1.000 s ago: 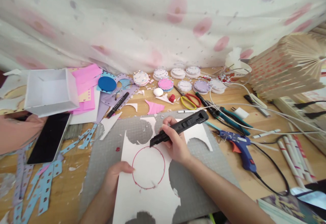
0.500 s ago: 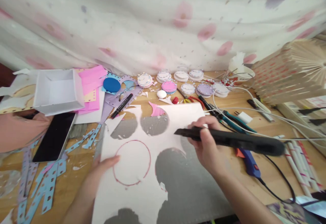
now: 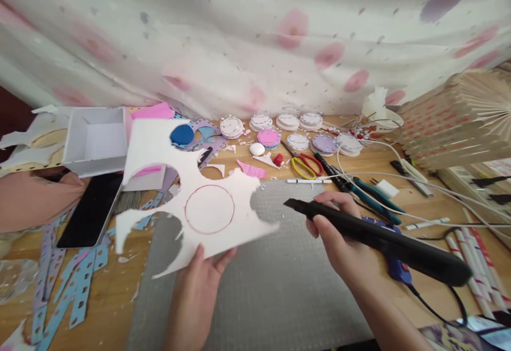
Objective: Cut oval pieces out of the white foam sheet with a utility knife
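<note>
My left hand (image 3: 199, 282) grips the lower edge of a white foam sheet (image 3: 159, 132), thumb on its face. The sheet is raised off the grey cutting mat (image 3: 259, 292) and tilted. Round pieces are cut out of its edges, and a red circle (image 3: 209, 233) is drawn near its middle. In my right hand (image 3: 335, 228) is a black utility knife (image 3: 383, 242). Its blade tip points left, just right of the sheet and apart from it.
Several decorated round stacks (image 3: 287, 122) line the back by the curtain. Scissors (image 3: 307, 165), pliers (image 3: 375, 199) and white cables lie to the right, near a blue glue gun (image 3: 397, 268). On the left are a white box (image 3: 96, 143), a phone (image 3: 91, 212) and blue paper strips (image 3: 82, 287).
My left hand has lifted the foam sheet off the mat and turned it, uncovering more grey. The knife in my right hand has shifted slightly right, its handle end lower.
</note>
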Motion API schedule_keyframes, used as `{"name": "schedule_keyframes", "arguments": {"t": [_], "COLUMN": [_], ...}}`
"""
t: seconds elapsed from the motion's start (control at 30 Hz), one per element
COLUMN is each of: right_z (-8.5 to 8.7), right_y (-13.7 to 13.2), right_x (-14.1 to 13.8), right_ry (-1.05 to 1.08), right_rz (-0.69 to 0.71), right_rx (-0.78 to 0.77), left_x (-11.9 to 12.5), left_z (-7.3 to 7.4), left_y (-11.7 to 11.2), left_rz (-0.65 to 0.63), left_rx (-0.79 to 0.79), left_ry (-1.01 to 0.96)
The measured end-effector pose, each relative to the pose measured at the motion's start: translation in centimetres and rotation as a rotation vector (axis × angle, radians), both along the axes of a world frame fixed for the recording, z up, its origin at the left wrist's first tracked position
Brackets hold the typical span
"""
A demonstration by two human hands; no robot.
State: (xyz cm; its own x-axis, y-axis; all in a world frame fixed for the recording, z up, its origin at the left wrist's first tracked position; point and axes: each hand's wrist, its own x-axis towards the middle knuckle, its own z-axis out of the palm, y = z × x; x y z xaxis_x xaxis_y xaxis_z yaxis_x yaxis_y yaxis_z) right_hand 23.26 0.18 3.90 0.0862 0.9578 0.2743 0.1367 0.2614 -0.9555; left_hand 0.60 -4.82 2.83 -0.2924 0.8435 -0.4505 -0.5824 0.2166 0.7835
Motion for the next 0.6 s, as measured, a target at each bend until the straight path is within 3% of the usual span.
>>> {"name": "schedule_keyframes", "arguments": {"t": [0.17,0.43,0.5,0.6], "right_z": [0.7,0.0,-0.4,-1.1], "right_y": [-0.5,-0.7,-0.5,-0.5], "right_x": [-0.4,-1.1,-1.6,-2.4], "right_ry": [-0.136,-0.115,-0.122,-0.152], "right_rz": [0.112,0.277,0.309,0.311], "right_rx": [-0.026,-0.039,-0.036,-0.031], "left_x": [1.4,-0.5,-1.3,-2.7], "left_z": [-0.2,-1.0,-1.4,-1.4], "left_y": [0.5,0.2,-0.2,-1.0], "left_rz": [-0.127,-0.402,-0.573,-0.943], "left_rx": [-0.103,-0.254,-0.306,-0.362], "left_ry": [-0.147,-0.068,-0.019,0.164]}}
